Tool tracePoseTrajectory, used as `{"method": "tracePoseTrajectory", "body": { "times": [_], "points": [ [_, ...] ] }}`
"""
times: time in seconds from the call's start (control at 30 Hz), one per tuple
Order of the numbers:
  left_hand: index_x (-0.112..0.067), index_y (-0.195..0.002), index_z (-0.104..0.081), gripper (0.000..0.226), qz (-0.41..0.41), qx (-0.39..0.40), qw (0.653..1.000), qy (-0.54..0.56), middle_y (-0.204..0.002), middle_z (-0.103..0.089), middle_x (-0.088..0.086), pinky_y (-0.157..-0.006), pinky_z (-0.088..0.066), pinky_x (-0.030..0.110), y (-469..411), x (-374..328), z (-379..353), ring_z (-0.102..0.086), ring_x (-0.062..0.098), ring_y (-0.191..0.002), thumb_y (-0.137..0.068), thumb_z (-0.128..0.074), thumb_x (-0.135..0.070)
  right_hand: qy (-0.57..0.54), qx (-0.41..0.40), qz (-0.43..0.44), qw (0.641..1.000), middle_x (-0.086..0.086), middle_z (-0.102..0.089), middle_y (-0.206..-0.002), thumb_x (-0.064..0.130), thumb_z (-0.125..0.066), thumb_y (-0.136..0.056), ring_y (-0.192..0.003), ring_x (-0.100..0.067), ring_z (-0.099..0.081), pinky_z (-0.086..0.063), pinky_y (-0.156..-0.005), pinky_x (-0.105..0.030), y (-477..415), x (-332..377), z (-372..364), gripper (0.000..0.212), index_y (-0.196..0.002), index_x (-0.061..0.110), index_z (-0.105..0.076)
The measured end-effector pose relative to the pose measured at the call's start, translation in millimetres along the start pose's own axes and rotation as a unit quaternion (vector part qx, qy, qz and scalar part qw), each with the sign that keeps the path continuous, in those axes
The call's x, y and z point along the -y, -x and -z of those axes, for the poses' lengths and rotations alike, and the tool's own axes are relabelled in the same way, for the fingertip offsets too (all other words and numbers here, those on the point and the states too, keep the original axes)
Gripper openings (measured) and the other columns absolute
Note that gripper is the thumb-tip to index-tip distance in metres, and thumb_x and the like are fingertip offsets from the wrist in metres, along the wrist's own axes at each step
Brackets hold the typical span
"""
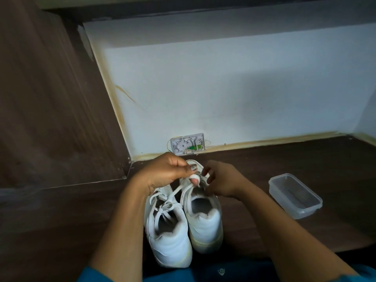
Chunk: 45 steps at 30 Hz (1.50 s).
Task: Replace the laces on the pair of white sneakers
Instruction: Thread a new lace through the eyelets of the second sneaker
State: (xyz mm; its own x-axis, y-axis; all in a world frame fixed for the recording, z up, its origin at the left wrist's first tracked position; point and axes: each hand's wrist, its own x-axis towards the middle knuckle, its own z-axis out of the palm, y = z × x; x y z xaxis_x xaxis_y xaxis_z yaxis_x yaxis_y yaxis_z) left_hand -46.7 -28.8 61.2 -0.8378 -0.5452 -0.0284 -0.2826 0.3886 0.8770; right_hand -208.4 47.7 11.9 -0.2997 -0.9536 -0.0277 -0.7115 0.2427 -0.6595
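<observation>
Sneakers (205,226) | left hand (164,171) over fronts pinches lace (180,189) | right hand (221,180) beside, grip unclear

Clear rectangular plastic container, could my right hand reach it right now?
Probably yes: the clear rectangular plastic container sits on the same side as the right hand, with nothing lying between them.

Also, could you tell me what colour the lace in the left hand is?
White, like the sneakers; the lace shows best in the head view.

Clear plastic container (295,195) on dark floor (284,159); open wall box (187,143) at skirting.
</observation>
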Motion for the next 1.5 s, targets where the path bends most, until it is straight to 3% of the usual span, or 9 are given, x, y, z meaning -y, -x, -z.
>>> {"method": "tracePoseTrajectory", "body": {
  "times": [0.1, 0.23, 0.43, 0.57, 0.67, 0.93, 1.17, 1.3, 1.5],
  "points": [
    [-0.018, -0.066, -0.074, 0.037, 0.021, -0.101, 0.995, 0.008, -0.072, -0.071, -0.007, -0.078, -0.046, 0.023, -9, 4, -5, -0.062, 0.007, -0.079, -0.085, -0.054, -0.043, 0.048, -0.039, 0.134, 0.989, 0.005, -0.064, -0.079, 0.013, -0.07, -0.077, -0.068, -0.004, -0.056, -0.038, -0.06, -0.01, -1, 6, 0, 0.013, -0.089, 0.017, -0.073],
    [-0.018, -0.073, -0.063, 0.019, 0.084, -0.111, 0.979, -0.151, -0.073, -0.061, -0.006, -0.067, -0.046, 0.025, -20, 18, -16, -0.056, 0.011, -0.069, -0.089, -0.059, -0.008, 0.009, -0.055, 0.127, 0.99, 0.017, -0.057, -0.063, 0.006, -0.065, -0.082, -0.053, 0.009, -0.052, -0.038, -0.055, -0.005, -5, 7, 5, 0.011, -0.081, 0.011, -0.074],
    [-0.018, -0.093, -0.05, 0.042, 0.113, -0.016, 0.951, -0.289, -0.085, -0.056, 0.0, -0.069, -0.046, 0.031, -23, 21, -27, -0.056, 0.019, -0.08, -0.065, -0.081, -0.019, 0.131, 0.069, 0.132, 0.98, -0.002, -0.056, -0.098, 0.027, -0.076, -0.07, -0.088, -0.016, -0.053, -0.047, -0.076, -0.026, 0, -3, -3, 0.034, -0.099, 0.028, -0.059],
    [-0.012, -0.095, -0.048, 0.027, 0.124, -0.035, 0.904, -0.407, -0.098, -0.058, 0.008, -0.064, -0.043, 0.029, -24, 12, -38, -0.058, 0.024, -0.089, -0.075, -0.067, -0.016, 0.24, -0.019, 0.158, 0.958, -0.007, -0.049, -0.105, 0.035, -0.063, -0.079, -0.087, -0.032, -0.059, -0.04, -0.064, -0.031, 1, 2, -19, 0.044, -0.12, 0.025, -0.051],
    [-0.01, -0.071, -0.053, 0.014, 0.12, -0.06, 0.896, -0.424, -0.073, -0.057, 0.006, -0.055, -0.038, 0.025, -26, 5, -33, -0.058, 0.025, -0.075, -0.081, -0.062, -0.015, 0.247, -0.055, 0.211, 0.944, -0.006, -0.055, -0.1, 0.033, -0.059, -0.083, -0.085, -0.033, -0.06, -0.037, -0.061, -0.032, 1, 6, -12, 0.024, -0.103, 0.019, -0.061],
    [-0.012, -0.059, -0.063, 0.032, 0.075, -0.112, 0.99, 0.048, -0.041, -0.046, -0.008, -0.046, -0.034, 0.019, -15, 0, -7, -0.037, 0.006, -0.041, -0.09, -0.057, -0.011, 0.063, -0.117, 0.243, 0.961, 0.022, -0.045, -0.055, 0.003, -0.058, -0.077, -0.051, 0.01, -0.046, -0.029, -0.053, -0.013, 0, 8, 6, 0.016, -0.075, 0.016, -0.067],
    [-0.007, -0.065, -0.057, 0.031, 0.102, -0.145, 0.964, 0.196, -0.044, -0.036, -0.005, -0.036, -0.02, 0.014, -11, 1, -6, -0.023, 0.003, -0.032, -0.093, -0.055, -0.02, 0.204, 0.109, 0.201, 0.952, 0.009, -0.07, -0.108, 0.02, -0.068, -0.071, -0.098, -0.01, -0.063, -0.05, -0.084, -0.024, 13, 21, -6, 0.048, -0.115, 0.039, -0.065],
    [-0.011, -0.059, -0.057, 0.028, 0.049, -0.207, 0.922, 0.325, -0.051, -0.049, 0.001, -0.051, -0.042, 0.023, -16, -6, -7, -0.042, 0.011, -0.043, -0.086, -0.063, -0.017, 0.301, 0.073, 0.231, 0.923, 0.004, -0.068, -0.106, 0.024, -0.064, -0.08, -0.101, -0.019, -0.06, -0.035, -0.063, -0.02, 15, 32, -16, 0.031, -0.109, 0.034, -0.066],
    [-0.012, -0.051, -0.063, 0.022, -0.075, -0.185, 0.837, 0.509, -0.065, -0.068, 0.009, -0.071, -0.056, 0.031, -10, -20, 5, -0.067, 0.019, -0.061, -0.071, -0.063, -0.023, -0.092, 0.026, 0.22, 0.971, 0.009, -0.067, -0.068, 0.011, -0.062, -0.09, -0.065, 0.005, -0.058, -0.046, -0.066, -0.016, 13, 31, 3, 0.014, -0.08, 0.01, -0.072]
  ]
}}
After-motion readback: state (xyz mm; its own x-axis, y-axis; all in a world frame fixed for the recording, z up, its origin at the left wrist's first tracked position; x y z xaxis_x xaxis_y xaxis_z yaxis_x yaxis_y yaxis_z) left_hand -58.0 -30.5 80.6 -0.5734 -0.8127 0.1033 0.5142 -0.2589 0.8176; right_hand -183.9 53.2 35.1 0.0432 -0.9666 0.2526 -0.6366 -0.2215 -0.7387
